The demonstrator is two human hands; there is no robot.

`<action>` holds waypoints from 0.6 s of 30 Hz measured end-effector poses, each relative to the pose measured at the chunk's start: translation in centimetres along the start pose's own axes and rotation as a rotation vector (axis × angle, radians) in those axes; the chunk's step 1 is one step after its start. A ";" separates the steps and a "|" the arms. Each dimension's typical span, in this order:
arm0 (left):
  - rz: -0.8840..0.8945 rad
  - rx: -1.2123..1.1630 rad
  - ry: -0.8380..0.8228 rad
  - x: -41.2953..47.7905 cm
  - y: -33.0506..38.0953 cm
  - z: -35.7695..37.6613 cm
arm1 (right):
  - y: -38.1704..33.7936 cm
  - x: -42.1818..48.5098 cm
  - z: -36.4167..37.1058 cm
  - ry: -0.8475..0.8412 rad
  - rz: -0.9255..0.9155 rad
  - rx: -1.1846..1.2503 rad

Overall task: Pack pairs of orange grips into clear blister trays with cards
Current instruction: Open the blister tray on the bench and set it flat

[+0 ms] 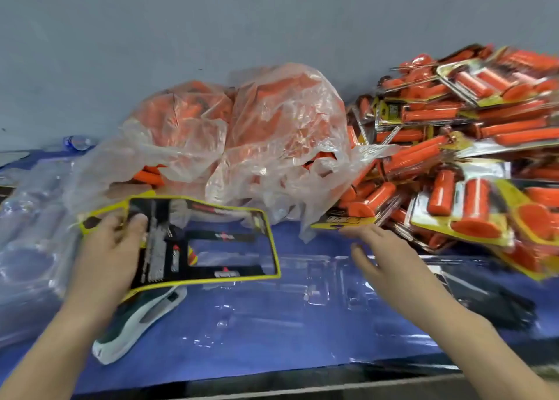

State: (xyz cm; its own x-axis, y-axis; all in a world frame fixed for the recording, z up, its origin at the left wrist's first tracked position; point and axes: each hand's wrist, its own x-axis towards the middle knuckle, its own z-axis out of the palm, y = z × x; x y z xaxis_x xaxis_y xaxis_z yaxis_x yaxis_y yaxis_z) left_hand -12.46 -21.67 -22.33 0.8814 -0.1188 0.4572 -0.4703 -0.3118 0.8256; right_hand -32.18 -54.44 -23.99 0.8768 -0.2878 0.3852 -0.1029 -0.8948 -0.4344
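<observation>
The left hand (118, 248) holds the yellow-edged card (217, 248) by its left end, long axis pointing right toward the clear blister tray (317, 281) lying on the table (257, 348) (nothing in it); the right hand (384, 257), spread and empty, hovers nearer, over the tray.

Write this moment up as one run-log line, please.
left hand: holds card | right hand: open, over clear blister tray | tray: no grips inside | bag of orange grips: behind
</observation>
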 end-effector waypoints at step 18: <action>-0.168 -0.487 0.301 2.4 -1.8 -3.7 | 0.9 2.0 0.2 -0.317 -0.052 -0.357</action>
State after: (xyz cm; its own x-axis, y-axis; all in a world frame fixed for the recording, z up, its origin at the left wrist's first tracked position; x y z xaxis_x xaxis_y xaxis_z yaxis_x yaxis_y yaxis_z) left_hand -9.70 -17.90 -21.49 0.9276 0.1894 0.3221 -0.3545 0.1736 0.9188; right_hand -30.47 -55.73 -23.79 0.9793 -0.1713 0.1078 -0.1615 -0.9824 -0.0935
